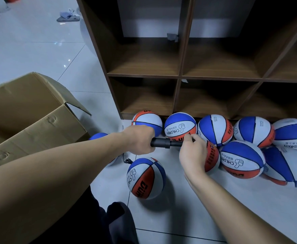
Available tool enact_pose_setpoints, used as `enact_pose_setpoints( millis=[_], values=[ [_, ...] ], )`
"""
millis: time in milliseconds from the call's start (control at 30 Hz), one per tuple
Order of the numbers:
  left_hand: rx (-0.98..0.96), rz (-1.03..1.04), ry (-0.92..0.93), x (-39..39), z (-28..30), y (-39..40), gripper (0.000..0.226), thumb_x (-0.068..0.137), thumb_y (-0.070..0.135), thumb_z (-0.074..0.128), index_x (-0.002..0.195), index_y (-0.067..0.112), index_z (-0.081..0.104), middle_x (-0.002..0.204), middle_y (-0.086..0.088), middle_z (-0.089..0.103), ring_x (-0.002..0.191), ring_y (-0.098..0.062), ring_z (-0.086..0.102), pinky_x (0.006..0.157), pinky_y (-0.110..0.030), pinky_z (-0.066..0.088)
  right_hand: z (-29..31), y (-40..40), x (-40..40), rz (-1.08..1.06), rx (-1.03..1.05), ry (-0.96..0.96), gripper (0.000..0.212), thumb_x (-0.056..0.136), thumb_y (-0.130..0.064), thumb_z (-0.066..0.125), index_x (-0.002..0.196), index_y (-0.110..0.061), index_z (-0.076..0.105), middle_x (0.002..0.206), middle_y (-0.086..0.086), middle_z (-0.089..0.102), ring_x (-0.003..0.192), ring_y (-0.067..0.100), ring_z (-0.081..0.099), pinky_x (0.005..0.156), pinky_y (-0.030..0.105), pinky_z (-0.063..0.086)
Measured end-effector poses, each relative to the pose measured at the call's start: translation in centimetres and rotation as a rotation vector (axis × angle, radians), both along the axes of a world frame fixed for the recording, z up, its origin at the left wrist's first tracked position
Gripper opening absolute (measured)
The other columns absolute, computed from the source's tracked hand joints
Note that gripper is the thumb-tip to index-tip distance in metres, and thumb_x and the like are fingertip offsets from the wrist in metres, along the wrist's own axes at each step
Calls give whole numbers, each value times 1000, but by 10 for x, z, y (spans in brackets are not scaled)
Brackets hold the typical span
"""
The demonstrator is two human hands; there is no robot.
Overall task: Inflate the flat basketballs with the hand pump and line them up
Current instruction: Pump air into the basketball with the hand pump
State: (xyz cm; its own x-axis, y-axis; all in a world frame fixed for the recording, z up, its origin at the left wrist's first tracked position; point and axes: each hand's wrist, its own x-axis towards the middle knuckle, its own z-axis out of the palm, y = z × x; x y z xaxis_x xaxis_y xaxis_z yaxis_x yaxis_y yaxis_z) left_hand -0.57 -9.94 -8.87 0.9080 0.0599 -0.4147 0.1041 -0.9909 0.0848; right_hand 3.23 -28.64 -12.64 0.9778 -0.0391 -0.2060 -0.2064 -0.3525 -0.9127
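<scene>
Head view is showing the black pump (165,142) lying level in the air just above the floor, between both hands; the left hand (140,140) is gripping its thick barrel with fingers curled round it; the right hand (192,153) is pinching the thin end with thumb and fingertips, resting over a ball (212,160); another ball (146,177) is sitting alone on the tiled floor (188,208) below the pump; more red, white and blue balls are crowding along the foot of the wooden shelf (179,76), touching one another; a cardboard box (29,120) is standing open to the left.
</scene>
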Motion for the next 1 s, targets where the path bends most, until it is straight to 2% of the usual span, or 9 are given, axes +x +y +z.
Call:
enact_pose_setpoints(
  millis=[267,533,633,833,1000],
  values=[
    [-13,-10,6,1,2,-10,23,95,37,62,76,26,55,68,2,58,62,-18,55,58,-32,48,-2,8,-9,51,12,22,34,101,-20,49,68,-15,41,63,1,44,63,23,37,59,39,30],
    [20,-31,19,4,0,-14,19,94,38,61,82,24,59,70,2,61,63,-21,58,64,-36,56,-5,13,-13,102,7,44,33,104,-22,48,73,-13,47,69,4,50,66,23,42,62,39,35],
    [23,-33,32,4,0,-12,18,95,38,61,83,25,60,71,2,61,64,-20,58,64,-36,55,-9,12,-10,145,-4,59,32,104,-22,49,74,-12,49,69,2,49,66,22,42,62,39,35],
    [22,-44,10,7,2,-7,25,96,35,61,75,26,52,68,3,57,60,-16,52,56,-30,43,-7,3,10,283,-23,116,35,102,-22,51,69,-14,45,60,-2,41,61,20,37,59,35,29],
    [75,1,43,7,2,11,22,94,37,61,76,23,56,72,0,60,63,-20,54,56,-30,42,-4,-24,33,155,-40,170,36,95,-23,55,65,-20,35,54,-6,31,62,22,28,60,38,24]
  ],
)
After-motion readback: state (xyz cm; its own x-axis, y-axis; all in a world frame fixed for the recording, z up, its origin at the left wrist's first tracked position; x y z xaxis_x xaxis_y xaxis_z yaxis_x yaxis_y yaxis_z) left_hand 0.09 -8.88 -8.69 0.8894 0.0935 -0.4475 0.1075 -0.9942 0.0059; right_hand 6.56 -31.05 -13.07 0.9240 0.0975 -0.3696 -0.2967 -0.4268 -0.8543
